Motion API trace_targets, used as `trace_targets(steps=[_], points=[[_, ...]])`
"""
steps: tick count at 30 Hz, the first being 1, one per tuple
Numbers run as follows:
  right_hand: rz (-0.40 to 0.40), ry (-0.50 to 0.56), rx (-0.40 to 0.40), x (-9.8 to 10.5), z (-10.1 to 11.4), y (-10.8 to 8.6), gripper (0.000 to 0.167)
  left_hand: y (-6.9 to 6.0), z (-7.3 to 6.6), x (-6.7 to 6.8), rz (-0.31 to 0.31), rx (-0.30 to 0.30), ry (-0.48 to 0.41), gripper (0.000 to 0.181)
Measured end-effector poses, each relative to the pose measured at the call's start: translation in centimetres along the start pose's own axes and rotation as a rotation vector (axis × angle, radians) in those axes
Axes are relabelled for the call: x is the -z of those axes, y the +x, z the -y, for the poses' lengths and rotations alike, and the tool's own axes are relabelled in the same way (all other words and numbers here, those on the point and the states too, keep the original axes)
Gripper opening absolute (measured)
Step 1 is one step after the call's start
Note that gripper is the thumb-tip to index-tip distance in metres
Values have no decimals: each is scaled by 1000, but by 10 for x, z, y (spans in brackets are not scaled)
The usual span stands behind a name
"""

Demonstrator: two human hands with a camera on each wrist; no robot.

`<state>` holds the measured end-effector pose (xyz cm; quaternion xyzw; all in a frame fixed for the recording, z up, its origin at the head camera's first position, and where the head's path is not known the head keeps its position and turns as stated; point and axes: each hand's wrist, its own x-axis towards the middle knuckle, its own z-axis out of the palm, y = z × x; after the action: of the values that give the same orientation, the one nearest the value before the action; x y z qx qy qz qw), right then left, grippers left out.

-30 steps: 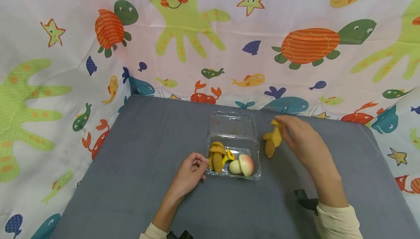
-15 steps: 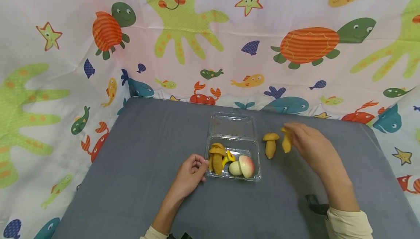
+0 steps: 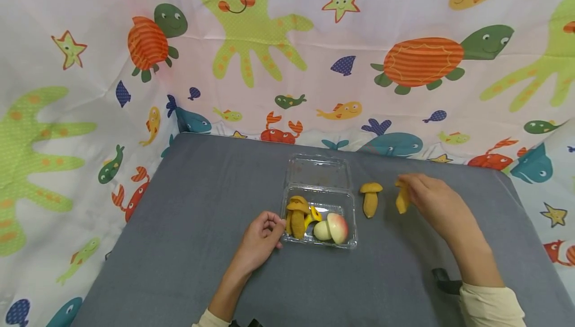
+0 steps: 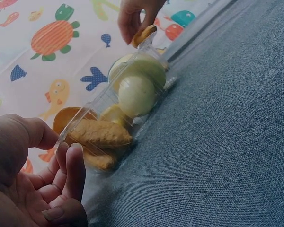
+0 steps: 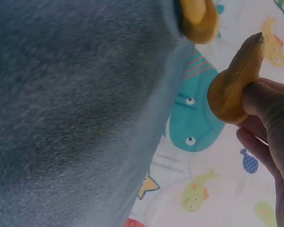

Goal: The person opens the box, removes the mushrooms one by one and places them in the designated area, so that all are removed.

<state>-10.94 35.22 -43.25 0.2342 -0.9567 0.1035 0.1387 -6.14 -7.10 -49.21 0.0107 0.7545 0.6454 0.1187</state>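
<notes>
My left hand [image 3: 260, 237] pinches the left rim of a clear plastic clamshell box [image 3: 352, 229] between thumb and finger, seen closely in the left wrist view. Inside it lie brown toy mushrooms [image 4: 102, 134], a small yellow piece [image 3: 316, 213] and a pale mushroom with a red-tinged cap [image 3: 338, 227]. To the right of the box, my right hand [image 3: 437, 207] holds a brown toy mushroom [image 5: 241, 80] by its cap, stem pointing down in the head view. Another brown mushroom [image 3: 370, 199] rests on the table between the box and that hand.
A grey cloth covers the table [image 3: 193, 192]. The box's hinged lid [image 3: 318, 172] lies folded back behind its base. A curtain [image 3: 292, 57] printed with sea animals rises along the back and sides.
My right hand has carried its mushroom rightward and a little toward me, away from the mushroom now left on the table. The left hand stays at the box.
</notes>
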Motion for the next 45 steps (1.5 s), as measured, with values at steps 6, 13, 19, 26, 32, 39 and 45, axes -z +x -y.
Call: trace_targets(steps=[6,13,19,26,32,39,45], points=[[24,-9,40,-8,-6,0,60,0,1,0,-7,2,7,16],[40,-26,58,-18,-13,-3,55,-2,2,-1,1,5,-12,18],[45,-33,80,-24,-16,-3,53,-3,0,-1,2,18,-15,19],[63,-29,74,-28,-17,1,45,-3,-1,-1,2,11,-26,19],[68,-34,63,-32,-20,0,44,-3,0,-2,4,7,-28,20],[60,-6,64,-34,-21,0,44,-2,0,-2,5,3,-25,19],[92,11,39,-35,-19,-1,44,-2,0,-1,12,1,-17,19]])
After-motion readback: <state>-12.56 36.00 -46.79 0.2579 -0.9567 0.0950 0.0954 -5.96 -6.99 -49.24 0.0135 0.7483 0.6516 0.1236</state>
